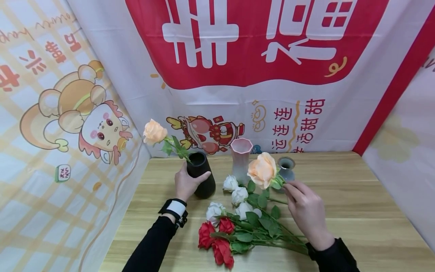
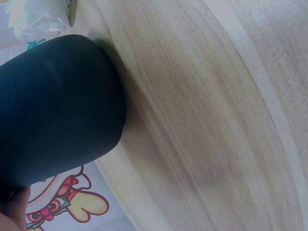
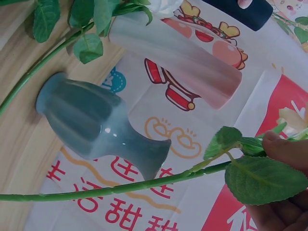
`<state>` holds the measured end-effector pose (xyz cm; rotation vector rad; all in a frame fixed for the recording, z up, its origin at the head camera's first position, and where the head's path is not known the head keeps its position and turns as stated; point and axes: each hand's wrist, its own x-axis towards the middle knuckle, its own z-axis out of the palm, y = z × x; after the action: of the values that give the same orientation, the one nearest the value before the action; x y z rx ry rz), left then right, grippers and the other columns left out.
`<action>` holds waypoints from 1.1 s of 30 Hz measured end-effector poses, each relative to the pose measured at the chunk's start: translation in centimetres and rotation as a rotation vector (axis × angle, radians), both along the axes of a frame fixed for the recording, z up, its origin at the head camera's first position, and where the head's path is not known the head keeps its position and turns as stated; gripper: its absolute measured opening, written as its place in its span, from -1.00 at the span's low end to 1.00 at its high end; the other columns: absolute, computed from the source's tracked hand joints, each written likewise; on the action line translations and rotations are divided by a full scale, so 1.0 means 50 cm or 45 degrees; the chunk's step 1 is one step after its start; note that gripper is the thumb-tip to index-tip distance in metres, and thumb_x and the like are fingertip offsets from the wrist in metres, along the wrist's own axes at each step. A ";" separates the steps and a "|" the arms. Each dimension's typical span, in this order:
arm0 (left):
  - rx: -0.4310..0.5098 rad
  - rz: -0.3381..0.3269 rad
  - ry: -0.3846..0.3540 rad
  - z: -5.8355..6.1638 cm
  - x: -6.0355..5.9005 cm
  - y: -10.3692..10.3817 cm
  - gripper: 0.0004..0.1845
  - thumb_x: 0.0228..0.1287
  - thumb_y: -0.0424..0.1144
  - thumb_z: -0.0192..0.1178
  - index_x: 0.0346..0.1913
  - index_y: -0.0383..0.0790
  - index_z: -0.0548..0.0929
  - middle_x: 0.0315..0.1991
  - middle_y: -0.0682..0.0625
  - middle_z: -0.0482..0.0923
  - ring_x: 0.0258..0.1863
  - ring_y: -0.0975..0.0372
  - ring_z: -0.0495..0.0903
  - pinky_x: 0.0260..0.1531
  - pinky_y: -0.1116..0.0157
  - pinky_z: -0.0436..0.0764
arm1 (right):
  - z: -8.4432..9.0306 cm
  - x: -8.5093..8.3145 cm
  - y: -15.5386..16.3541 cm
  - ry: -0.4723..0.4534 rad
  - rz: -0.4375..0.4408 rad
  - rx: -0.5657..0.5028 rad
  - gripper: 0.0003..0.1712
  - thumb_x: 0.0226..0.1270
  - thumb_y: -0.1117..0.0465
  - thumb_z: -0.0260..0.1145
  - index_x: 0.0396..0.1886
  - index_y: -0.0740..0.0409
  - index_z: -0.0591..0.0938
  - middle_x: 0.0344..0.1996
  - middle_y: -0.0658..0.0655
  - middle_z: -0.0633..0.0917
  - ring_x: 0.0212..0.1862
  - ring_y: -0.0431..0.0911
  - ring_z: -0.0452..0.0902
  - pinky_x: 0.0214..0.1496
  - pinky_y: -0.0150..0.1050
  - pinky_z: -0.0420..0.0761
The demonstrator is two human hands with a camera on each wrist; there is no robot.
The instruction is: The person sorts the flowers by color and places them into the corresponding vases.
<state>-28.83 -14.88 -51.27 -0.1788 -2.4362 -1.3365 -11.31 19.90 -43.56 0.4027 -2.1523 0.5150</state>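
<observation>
My left hand [image 1: 186,182] grips a black vase [image 1: 205,187] at the table's left side, thumb across its front. One peach rose [image 1: 154,132] stands in that vase, leaning left out of its mouth. The left wrist view shows the vase's dark lower body [image 2: 62,106] close to the wood. With thumb and fingers, my right hand [image 1: 307,211] pinches a second peach rose [image 1: 262,170] just under its bloom. Its long green stem [image 3: 120,189] crosses the right wrist view in front of a blue-grey vase [image 3: 86,115].
A pink-and-white vase [image 1: 242,145] stands at the back, right of the black one. White roses [image 1: 239,195] and red roses [image 1: 222,252] lie on the wooden table [image 1: 367,211], stems pointing right. A printed cloth [image 1: 210,98] hangs behind the table.
</observation>
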 end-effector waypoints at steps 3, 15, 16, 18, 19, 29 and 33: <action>-0.006 0.004 0.008 -0.002 -0.001 0.000 -0.15 -0.21 0.35 0.50 0.11 -0.09 0.54 -0.07 0.00 0.64 -0.10 0.11 0.61 -0.04 0.02 0.55 | 0.004 0.002 0.002 0.050 0.006 -0.048 -0.73 -0.10 0.59 0.50 -0.30 0.44 0.74 -0.35 0.27 0.69 -0.39 0.09 0.65 -0.42 -0.05 0.64; -0.015 0.019 -0.015 0.002 0.003 0.001 -0.14 -0.22 0.36 0.49 0.11 -0.08 0.53 -0.08 0.00 0.64 -0.10 0.11 0.60 -0.03 0.04 0.55 | 0.029 0.009 0.003 0.194 0.049 -0.364 -0.66 -0.24 0.65 0.55 -0.34 0.41 0.76 -0.36 0.24 0.72 -0.36 0.09 0.67 -0.05 -0.56 0.46; -0.014 0.019 -0.019 0.003 0.003 0.002 -0.14 -0.22 0.36 0.49 0.11 -0.08 0.53 -0.08 0.00 0.64 -0.10 0.11 0.60 -0.03 0.03 0.54 | 0.029 0.010 0.003 0.190 0.061 -0.385 -0.66 -0.23 0.65 0.55 -0.34 0.41 0.76 -0.35 0.23 0.72 -0.35 0.09 0.66 -0.04 -0.57 0.45; -0.015 0.021 -0.025 0.004 0.003 0.003 -0.15 -0.21 0.36 0.49 0.11 -0.07 0.53 -0.08 0.00 0.64 -0.10 0.12 0.60 -0.03 0.04 0.54 | 0.030 0.013 0.001 0.184 0.086 -0.430 -0.65 -0.24 0.66 0.55 -0.35 0.41 0.76 -0.35 0.23 0.73 -0.34 0.07 0.66 -0.05 -0.56 0.48; -0.016 0.022 -0.029 0.004 0.004 0.003 -0.15 -0.22 0.36 0.49 0.11 -0.07 0.53 -0.08 0.00 0.64 -0.10 0.12 0.59 -0.03 0.04 0.54 | 0.030 0.014 -0.001 0.178 0.094 -0.455 -0.65 -0.24 0.66 0.55 -0.35 0.40 0.76 -0.35 0.22 0.73 -0.33 0.05 0.66 -0.06 -0.55 0.49; -0.013 0.017 -0.003 0.000 0.002 0.003 -0.16 -0.21 0.34 0.50 0.11 -0.08 0.53 -0.09 0.01 0.64 -0.12 0.12 0.60 -0.05 0.04 0.55 | 0.082 0.027 -0.016 0.160 0.124 -0.697 -0.70 -0.21 0.75 0.47 -0.42 0.47 0.73 -0.43 0.32 0.71 -0.34 -0.27 0.63 -0.23 -0.54 0.54; -0.011 0.028 -0.005 -0.001 0.002 0.003 -0.16 -0.22 0.35 0.50 0.10 -0.07 0.53 -0.10 0.02 0.64 -0.12 0.13 0.60 -0.05 0.05 0.55 | 0.085 0.024 -0.011 0.143 0.145 -0.768 -0.73 -0.16 0.75 0.44 -0.40 0.50 0.72 -0.42 0.36 0.69 -0.33 -0.25 0.62 -0.23 -0.52 0.55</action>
<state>-28.72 -14.72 -51.33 -0.1515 -2.4400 -1.3187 -10.09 19.35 -39.32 0.2068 -1.7627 1.1343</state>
